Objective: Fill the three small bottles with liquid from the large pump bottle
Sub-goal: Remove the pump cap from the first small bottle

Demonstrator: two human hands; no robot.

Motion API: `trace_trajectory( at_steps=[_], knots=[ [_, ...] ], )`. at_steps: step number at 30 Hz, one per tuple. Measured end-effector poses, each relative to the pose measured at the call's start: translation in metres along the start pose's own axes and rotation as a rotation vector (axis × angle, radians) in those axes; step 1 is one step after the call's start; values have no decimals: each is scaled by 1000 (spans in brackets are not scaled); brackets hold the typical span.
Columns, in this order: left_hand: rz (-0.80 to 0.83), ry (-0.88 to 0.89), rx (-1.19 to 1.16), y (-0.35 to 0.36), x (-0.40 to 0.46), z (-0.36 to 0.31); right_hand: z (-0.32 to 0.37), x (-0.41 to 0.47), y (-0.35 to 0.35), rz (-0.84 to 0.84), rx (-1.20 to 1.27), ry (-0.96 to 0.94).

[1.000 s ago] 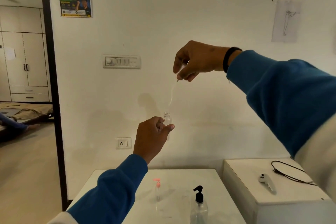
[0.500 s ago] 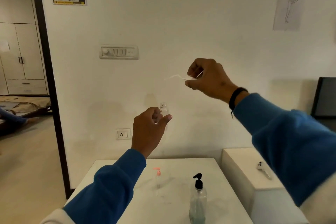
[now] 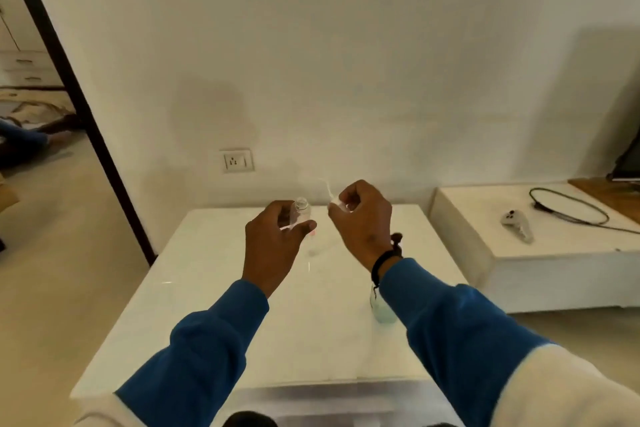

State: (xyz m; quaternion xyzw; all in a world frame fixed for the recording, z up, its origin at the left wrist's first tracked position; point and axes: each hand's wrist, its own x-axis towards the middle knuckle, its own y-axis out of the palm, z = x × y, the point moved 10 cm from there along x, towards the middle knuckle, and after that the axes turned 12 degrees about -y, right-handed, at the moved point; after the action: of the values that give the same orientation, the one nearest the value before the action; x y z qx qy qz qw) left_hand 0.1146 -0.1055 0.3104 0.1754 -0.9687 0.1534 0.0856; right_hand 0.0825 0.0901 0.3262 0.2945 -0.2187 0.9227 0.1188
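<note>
left hand [image 3: 277, 246] — raised, fingers curled | right hand [image 3: 363, 222] — raised, pinching

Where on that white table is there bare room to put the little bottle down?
The table's near left part, between its left edge and the left sleeve, is bare. So is the far left corner by the wall. It is crowded on the right, where the large pump bottle stands under the right wrist, and hazy mid-table beyond the left hand.

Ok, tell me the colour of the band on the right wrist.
Black, a wristband just above the blue sleeve; the head view shows it.
</note>
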Motion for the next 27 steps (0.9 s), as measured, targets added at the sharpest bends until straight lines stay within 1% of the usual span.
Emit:
trace_trajectory(
  at_steps=[4, 9, 13, 16, 19, 27],
  knots=[
    [22, -95, 34, 15, 0, 75, -66, -42, 50, 40, -12, 148],
    [90, -242, 103, 40, -8, 176, -138, -93, 103, 134, -48, 292],
    [95, -354, 179, 44, -7, 238, -188, -134, 135, 226, -93, 406],
    [105, -396, 222, 44, -8, 266, -209, -152, 153, 293, -136, 437],
    [105, -396, 251, 46, -6, 280, -223, -160, 166, 333, -151, 443],
    [125, -427, 241, 55, -8, 288, -238, -171, 183, 387, -197, 444]
  ],
)
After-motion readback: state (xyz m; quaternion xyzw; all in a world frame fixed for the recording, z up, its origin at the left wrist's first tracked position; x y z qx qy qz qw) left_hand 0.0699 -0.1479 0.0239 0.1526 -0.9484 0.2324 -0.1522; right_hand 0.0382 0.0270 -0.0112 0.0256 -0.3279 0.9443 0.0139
